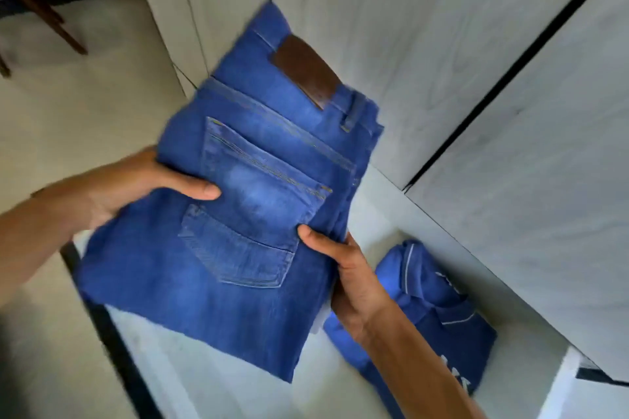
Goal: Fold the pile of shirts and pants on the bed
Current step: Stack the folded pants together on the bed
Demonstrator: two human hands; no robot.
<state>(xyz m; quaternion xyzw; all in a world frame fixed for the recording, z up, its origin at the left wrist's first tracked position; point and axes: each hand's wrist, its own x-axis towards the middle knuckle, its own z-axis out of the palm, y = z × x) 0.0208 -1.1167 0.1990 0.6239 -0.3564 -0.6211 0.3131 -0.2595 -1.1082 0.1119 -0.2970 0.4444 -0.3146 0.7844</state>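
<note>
Pale grey wood-grain cupboard panels (408,27) with dark gaps between them fill the background, and a light shelf surface (211,367) edged by a dark strip is seen below them. A folded pair of bright blue denim jeans (245,214), with a back pocket and a brown leather waist patch (306,70) facing up, is held above this shelf, its waistband end towards the panels. The jeans are gripped at their left edge by the left hand (136,184), whose thumb is laid across the top of the denim while the remaining fingers are hidden beneath. The right edge is held by the right hand (343,269), thumb pressed on top beside the pocket, fingers curled under the fabric. A folded blue shirt with thin white piping (439,316) is seen lying on the shelf just beside the right wrist, near the panels. Dark wooden chair legs (44,17) are visible on the pale floor at the upper left
</note>
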